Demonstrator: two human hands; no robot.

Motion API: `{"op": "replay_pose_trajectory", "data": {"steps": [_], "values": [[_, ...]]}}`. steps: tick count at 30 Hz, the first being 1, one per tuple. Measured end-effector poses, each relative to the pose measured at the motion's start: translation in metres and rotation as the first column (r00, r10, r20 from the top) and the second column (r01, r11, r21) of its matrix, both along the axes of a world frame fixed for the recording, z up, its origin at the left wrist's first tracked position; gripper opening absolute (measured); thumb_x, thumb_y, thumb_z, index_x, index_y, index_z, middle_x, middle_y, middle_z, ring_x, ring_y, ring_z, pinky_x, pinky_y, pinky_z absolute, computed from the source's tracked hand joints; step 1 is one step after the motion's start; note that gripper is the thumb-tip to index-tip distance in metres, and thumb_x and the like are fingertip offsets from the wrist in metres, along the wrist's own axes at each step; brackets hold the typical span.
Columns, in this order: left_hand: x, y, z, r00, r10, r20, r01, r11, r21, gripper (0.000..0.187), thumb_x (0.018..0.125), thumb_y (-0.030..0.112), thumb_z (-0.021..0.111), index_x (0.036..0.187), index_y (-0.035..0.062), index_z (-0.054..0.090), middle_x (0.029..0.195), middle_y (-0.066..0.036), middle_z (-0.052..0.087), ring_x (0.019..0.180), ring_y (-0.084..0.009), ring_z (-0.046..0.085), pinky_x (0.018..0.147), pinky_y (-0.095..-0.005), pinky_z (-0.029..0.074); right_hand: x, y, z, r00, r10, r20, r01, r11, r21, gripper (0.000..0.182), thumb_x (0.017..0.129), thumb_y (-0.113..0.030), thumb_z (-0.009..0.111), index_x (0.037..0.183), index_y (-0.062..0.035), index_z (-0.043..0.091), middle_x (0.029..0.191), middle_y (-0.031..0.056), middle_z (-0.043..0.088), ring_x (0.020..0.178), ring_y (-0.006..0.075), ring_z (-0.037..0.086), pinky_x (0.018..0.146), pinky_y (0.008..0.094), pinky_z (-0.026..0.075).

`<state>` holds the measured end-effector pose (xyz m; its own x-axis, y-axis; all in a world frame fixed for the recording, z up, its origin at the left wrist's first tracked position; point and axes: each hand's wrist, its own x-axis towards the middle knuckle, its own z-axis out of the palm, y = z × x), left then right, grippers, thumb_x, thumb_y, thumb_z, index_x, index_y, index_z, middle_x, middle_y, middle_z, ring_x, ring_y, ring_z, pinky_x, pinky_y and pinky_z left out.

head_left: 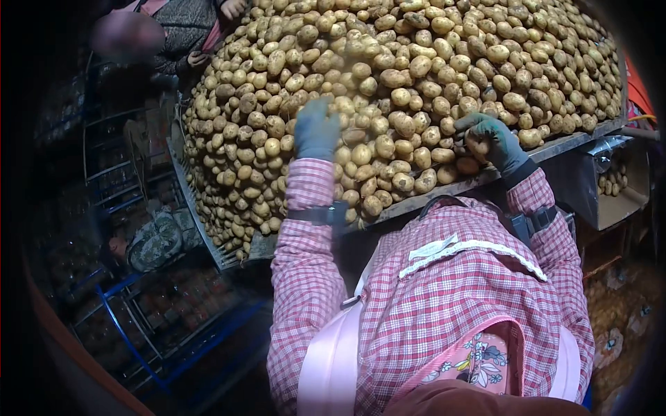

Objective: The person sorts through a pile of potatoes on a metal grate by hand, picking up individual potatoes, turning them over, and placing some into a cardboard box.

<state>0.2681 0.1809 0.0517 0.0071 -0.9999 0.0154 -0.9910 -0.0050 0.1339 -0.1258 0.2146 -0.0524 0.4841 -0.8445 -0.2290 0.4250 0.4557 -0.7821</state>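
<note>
A large heap of potatoes [409, 76] fills the top of a table with a raised edge [430, 197]. Over the heap, left of centre, is my left hand [317, 128] in a grey-green glove; motion blurs its fingers, so whether it holds anything cannot be made out. My right hand [489, 142], gloved too, is near the front edge of the heap. Its fingers curl round a brownish potato [477, 147]. More potatoes lie right beside and under both hands.
Another person [187, 31] is at the heap's upper left, hands near its edge. An open cardboard box [623, 204] with some potatoes stands below the table's right end. Blue metal frames [128, 326] and a camouflage-patterned item [158, 239] are at the left.
</note>
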Motion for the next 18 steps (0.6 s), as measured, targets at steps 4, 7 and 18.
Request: {"op": "replay_pose_trajectory", "data": {"steps": [4,7,18], "values": [[0.010,-0.013,-0.001,0.960,0.126,0.250,-0.169,0.973,0.159,0.048,0.088,0.037,0.068,0.131,0.0164,0.068,0.122,-0.014,0.069,0.122,-0.0316,0.062,0.104,-0.0412,0.049,0.009,0.001,0.024,0.994,0.099,-0.038,-0.099,0.995,0.002,0.028,0.097,-0.005,0.057,0.120,0.0026,0.069,0.103,0.0084,0.069,0.084,0.0142,0.066,0.077,0.0287,0.057],[0.004,-0.035,0.002,0.972,0.212,0.106,-0.237,0.867,0.439,0.051,0.087,0.045,0.068,0.131,0.0189,0.068,0.126,-0.011,0.068,0.121,-0.0274,0.064,0.103,-0.0404,0.050,0.019,-0.004,0.037,0.977,0.192,0.088,-0.199,0.977,0.076,0.030,0.100,-0.001,0.052,0.125,-0.0015,0.068,0.107,0.0070,0.069,0.089,0.0144,0.067,0.083,0.0309,0.058],[-0.130,-0.074,-0.045,0.996,-0.052,-0.068,0.062,0.985,0.161,0.047,0.082,0.039,0.077,0.124,0.0182,0.072,0.136,-0.016,0.059,0.125,-0.0317,0.059,0.109,-0.0423,0.046,0.015,0.005,0.020,0.949,-0.029,-0.313,-0.064,0.958,-0.281,0.044,0.092,-0.012,0.065,0.134,0.0006,0.062,0.124,0.0121,0.068,0.107,0.0200,0.067,0.091,0.0311,0.056]]}}
